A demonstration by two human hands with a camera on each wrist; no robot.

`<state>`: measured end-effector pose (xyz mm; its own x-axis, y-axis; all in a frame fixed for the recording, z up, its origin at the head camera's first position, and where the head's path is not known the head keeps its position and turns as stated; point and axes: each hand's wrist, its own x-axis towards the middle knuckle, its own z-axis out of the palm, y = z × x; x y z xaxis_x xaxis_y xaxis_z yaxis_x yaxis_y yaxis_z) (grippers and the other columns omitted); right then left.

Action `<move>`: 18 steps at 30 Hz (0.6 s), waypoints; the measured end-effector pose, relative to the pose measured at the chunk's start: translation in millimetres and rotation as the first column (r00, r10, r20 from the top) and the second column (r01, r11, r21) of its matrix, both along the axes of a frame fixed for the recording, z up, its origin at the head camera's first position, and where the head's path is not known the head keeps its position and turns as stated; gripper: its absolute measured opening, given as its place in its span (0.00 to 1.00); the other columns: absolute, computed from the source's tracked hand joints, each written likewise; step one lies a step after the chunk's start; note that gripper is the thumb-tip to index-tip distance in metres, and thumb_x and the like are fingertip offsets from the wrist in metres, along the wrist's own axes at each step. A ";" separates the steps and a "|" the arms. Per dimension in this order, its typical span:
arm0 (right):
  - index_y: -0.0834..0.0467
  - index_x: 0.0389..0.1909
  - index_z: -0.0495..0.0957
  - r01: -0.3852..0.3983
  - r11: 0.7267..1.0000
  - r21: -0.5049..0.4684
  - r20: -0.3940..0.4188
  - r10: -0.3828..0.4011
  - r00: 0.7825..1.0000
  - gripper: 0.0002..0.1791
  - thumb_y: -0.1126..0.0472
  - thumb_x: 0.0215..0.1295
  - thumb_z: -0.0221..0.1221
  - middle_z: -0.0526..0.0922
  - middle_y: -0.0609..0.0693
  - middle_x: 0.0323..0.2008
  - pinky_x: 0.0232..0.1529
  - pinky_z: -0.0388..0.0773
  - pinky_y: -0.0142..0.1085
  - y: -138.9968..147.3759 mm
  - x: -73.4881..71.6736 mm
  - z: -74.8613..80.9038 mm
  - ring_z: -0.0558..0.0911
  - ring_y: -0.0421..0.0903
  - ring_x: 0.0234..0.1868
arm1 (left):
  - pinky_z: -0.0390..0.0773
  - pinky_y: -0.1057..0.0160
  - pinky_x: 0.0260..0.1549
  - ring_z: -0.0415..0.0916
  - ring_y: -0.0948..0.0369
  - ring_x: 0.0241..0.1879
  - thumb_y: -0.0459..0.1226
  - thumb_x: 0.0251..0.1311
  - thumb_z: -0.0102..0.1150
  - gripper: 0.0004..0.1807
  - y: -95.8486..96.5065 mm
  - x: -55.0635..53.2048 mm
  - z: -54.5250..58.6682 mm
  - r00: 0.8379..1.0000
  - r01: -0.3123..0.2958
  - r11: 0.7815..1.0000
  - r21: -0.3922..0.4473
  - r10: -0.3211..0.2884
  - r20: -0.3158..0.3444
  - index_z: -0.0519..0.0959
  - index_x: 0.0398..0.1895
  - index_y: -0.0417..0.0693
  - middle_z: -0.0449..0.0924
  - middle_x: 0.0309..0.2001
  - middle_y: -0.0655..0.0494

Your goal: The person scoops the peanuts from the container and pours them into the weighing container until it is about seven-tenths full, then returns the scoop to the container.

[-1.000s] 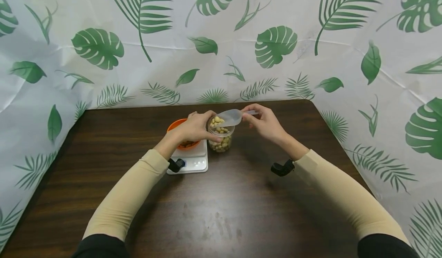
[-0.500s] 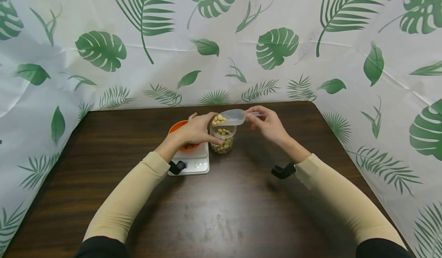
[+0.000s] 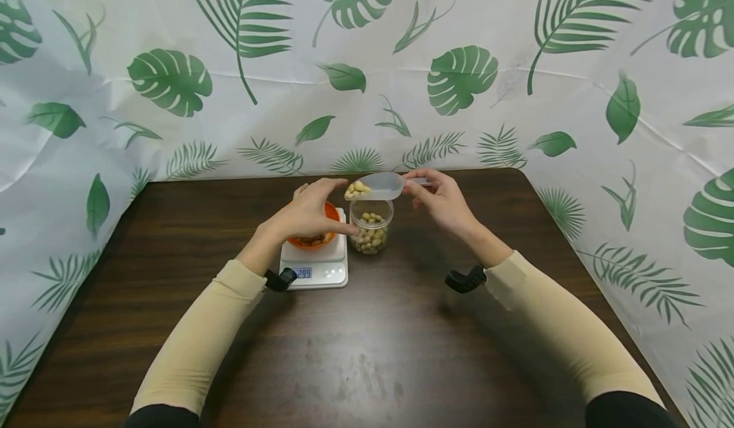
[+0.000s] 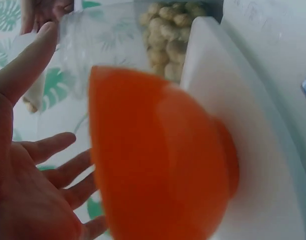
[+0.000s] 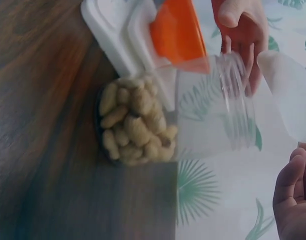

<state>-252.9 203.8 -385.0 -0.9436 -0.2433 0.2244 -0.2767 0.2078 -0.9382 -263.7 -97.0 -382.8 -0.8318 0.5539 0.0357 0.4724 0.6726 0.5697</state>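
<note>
My right hand (image 3: pixel 440 200) pinches the handle of a translucent plastic scoop (image 3: pixel 385 186), held level above a clear jar (image 5: pixel 207 110). Several pale peanuts (image 3: pixel 357 190) lie at the scoop's tip. More peanuts in their shells (image 5: pixel 135 122) fill the lower part of the jar, which stands upright and uncapped. My left hand (image 3: pixel 309 213) hovers over an orange bowl (image 4: pixel 157 160), fingers spread and thumb pointing toward the jar, gripping nothing. Brownish pieces show in the bowl, partly hidden by that hand. Under the bowl is a white kitchen scale (image 3: pixel 329 276).
The scale's lit display (image 3: pixel 302 273) shows digits that look like 299. All this stands on a dark wooden table (image 3: pixel 367 351), toward its back edge. Behind hangs a white sheet (image 3: pixel 401 84) with green leaf prints. The jar stands just right of the scale.
My left hand has come off the jar and shifted left over the bowl, uncovering the scale's display. The scoop has risen slightly and moved left above the jar's mouth.
</note>
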 end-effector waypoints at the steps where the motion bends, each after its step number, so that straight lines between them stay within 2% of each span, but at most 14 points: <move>1: 0.67 0.56 0.79 0.002 1.000 0.007 0.004 -0.002 1.000 0.17 0.57 0.78 0.58 0.83 0.62 0.45 0.36 0.78 0.35 -2.4 -0.1 1.5 0.79 0.46 0.31 | 0.40 0.35 0.71 0.55 0.49 0.75 0.58 0.51 0.77 0.57 -3.7 0.6 0.2 1.000 -0.010 1.000 0.004 0.010 -0.005 0.59 0.80 0.47 0.61 0.76 0.48; 4: 0.66 0.56 0.79 -0.002 1.000 0.022 0.008 0.002 1.000 0.18 0.56 0.78 0.58 0.82 0.64 0.47 0.36 0.76 0.35 -9.9 -0.5 4.7 0.78 0.47 0.29 | 0.41 0.33 0.71 0.55 0.45 0.75 0.57 0.50 0.78 0.57 -15.3 3.4 0.1 0.999 -0.042 0.999 0.007 0.042 -0.017 0.60 0.79 0.47 0.60 0.76 0.47; 8: 0.66 0.55 0.79 -0.028 1.000 0.010 0.005 0.028 1.000 0.16 0.58 0.78 0.58 0.81 0.65 0.47 0.31 0.73 0.36 -20.5 -1.8 6.1 0.77 0.48 0.29 | 0.43 0.32 0.70 0.55 0.43 0.74 0.55 0.49 0.79 0.57 -31.6 7.8 -3.0 0.998 -0.061 0.998 0.026 0.061 0.006 0.60 0.79 0.45 0.59 0.76 0.45; 13: 0.66 0.54 0.80 -0.045 0.999 0.005 0.008 0.045 0.999 0.15 0.59 0.77 0.59 0.79 0.58 0.44 0.25 0.68 0.36 -31.2 -2.7 7.6 0.77 0.46 0.28 | 0.46 0.33 0.70 0.56 0.44 0.73 0.54 0.48 0.80 0.58 -47.3 12.7 -7.6 0.997 -0.073 0.997 0.032 0.072 0.033 0.59 0.79 0.43 0.59 0.76 0.44; 18: 0.65 0.55 0.80 -0.061 0.997 0.039 0.002 0.061 0.998 0.15 0.59 0.77 0.59 0.79 0.54 0.46 0.27 0.72 0.35 -38.4 -6.0 5.9 0.79 0.53 0.30 | 0.48 0.31 0.69 0.57 0.44 0.72 0.52 0.49 0.81 0.59 -57.4 15.5 -10.3 0.996 -0.073 0.997 0.038 0.071 0.051 0.58 0.78 0.39 0.59 0.75 0.42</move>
